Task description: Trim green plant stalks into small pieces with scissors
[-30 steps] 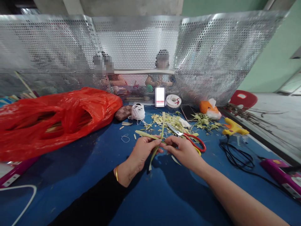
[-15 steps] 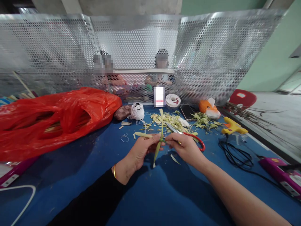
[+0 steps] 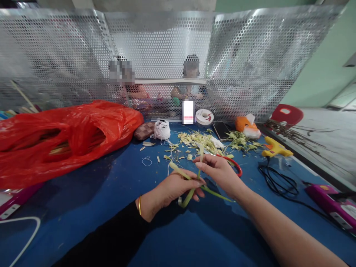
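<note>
In the head view, the left hand (image 3: 176,187) pinches crossed green leaf strips (image 3: 189,197) just below centre. From it, at two o'clock, the right hand (image 3: 215,168) grips the upright strip (image 3: 201,152), partly hiding red-handled scissors (image 3: 238,167); trimmings (image 3: 198,141) spread at one, a red bag (image 3: 122,118) at ten.

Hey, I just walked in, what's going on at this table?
Someone is handling pale green strips. The left hand pinches them where they meet, and the right hand has its fingers at the upright one. Plant scraps lie beyond on the blue table, with red-handled scissors partly hidden behind the right hand.
</note>
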`<state>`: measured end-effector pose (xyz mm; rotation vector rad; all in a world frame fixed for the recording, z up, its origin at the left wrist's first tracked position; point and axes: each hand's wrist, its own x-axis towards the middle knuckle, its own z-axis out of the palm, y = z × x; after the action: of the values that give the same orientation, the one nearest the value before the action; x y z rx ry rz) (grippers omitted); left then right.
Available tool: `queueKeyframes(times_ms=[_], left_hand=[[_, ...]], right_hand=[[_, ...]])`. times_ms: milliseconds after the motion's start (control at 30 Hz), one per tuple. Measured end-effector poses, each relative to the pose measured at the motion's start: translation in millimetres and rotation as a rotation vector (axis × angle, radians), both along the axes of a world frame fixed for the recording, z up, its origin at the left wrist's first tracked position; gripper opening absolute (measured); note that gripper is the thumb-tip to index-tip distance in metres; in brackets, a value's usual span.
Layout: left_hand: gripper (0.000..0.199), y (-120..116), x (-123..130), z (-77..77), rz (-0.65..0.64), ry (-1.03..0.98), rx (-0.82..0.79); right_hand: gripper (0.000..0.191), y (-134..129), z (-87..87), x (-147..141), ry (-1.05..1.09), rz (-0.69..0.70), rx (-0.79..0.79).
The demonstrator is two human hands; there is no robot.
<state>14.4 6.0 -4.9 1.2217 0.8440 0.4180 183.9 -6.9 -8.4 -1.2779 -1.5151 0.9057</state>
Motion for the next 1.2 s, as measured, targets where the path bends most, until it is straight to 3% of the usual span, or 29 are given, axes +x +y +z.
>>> queueKeyframes(times_ms=[67, 233, 300, 400, 500, 600, 700, 833, 1067, 1200], left_hand=[[0.021, -0.8, 1.5, -2.2, 0.007, 0.025, -0.014], [0.02, 4.5, 2.6, -5.8, 0.249, -0.066, -0.054], [0.017, 6.5, 2.3, -5.6, 0.312, -0.131, -0.083], [0.017, 7.8, 0.8, -3.2, 0.321, -0.204, -0.054], [0.03, 8.4, -2.2, 0.6, 0.23, -0.292, -0.028], [0.051, 10.9, -5.2, 3.0, 0.174, -0.368, -0.017], [0.049, 15.2, -7.0, 3.1, 0.206, -0.355, 0.039], [0.039, 17.7, -8.4, 4.4, 0.314, -0.251, 0.129], [0.064, 9.1, -5.7, 6.2, 0.287, 0.02, 0.425], [0.04, 6.7, -1.9, 2.8, 0.233, 0.048, 0.489]], right_hand=[[0.02, -4.6, 1.7, -4.0, -0.002, 0.008, 0.027], [0.016, -20.4, 6.1, -14.6, -0.276, 0.052, 0.445], [0.017, -23.6, 4.6, -17.4, -0.357, 0.085, 0.528], [0.016, -22.5, 0.0, -17.8, -0.32, 0.029, 0.516], [0.013, -17.5, -1.1, -13.8, -0.081, -0.11, 0.415], [0.019, -13.2, 4.3, -7.8, 0.065, -0.259, 0.379], [0.023, -11.2, 11.7, -2.1, 0.193, -0.31, 0.389], [0.026, -12.4, 15.3, 2.0, 0.215, -0.319, 0.444], [0.021, -18.2, 8.0, -6.2, -0.097, -0.128, 0.469], [0.018, -20.0, 8.8, -11.2, -0.147, -0.042, 0.475]])
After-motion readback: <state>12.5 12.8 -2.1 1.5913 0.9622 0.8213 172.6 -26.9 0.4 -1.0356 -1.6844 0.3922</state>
